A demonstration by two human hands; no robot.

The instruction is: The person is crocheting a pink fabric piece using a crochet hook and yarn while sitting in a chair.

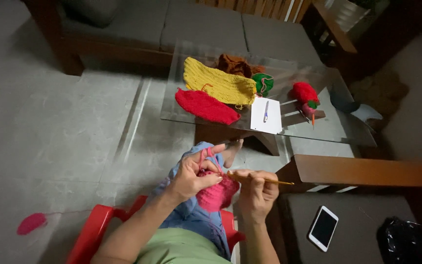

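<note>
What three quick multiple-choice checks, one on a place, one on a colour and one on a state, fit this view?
1. Where does the phone lie?
A. on the glass table
B. on the grey seat right of the person
C. on the floor

2. What colour is the piece in the hands?
A. pink
B. yellow
C. brown

3. How is the hook held?
A. lying on the paper
B. pinched in the right hand
C. stuck in the yarn ball on the floor

Answers:
1 B, it rests on the cushion, below the wooden armrest.
2 A, the pink piece sits between the left hand and right hand.
3 B, its shaft sticks out past the right fingers.
</note>
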